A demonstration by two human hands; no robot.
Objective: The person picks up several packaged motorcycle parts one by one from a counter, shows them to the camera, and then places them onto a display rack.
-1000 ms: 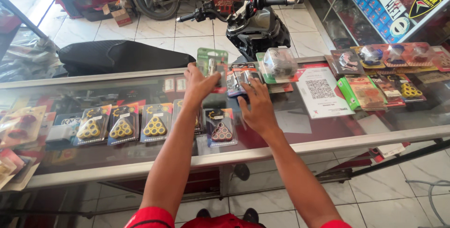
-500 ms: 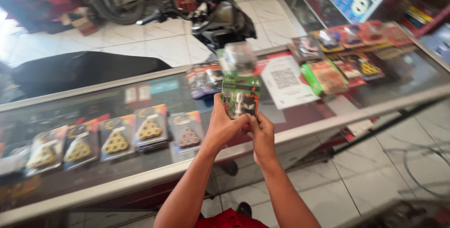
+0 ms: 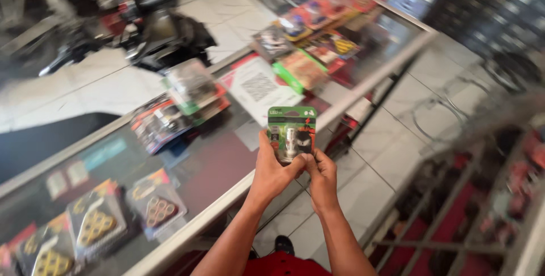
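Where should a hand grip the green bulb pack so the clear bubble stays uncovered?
Probably by the bottom edge, coming from below. The bulb pack stands upright, a flat card with its bubble in the middle. The left hand and right hand pinch it there already, leaving the green top free.

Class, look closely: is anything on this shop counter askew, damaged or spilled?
Nothing looks damaged or spilled. Both hands, left hand and right hand, hold a green blister pack upright; the loose packets on the glass counter lie untidily.

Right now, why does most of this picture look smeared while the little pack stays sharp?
Head view: the blister pack held by the left hand and right hand is fairly crisp; the glass counter, the shelves at right and the motorbike are motion-blurred. Daylight whitens the floor tiles.
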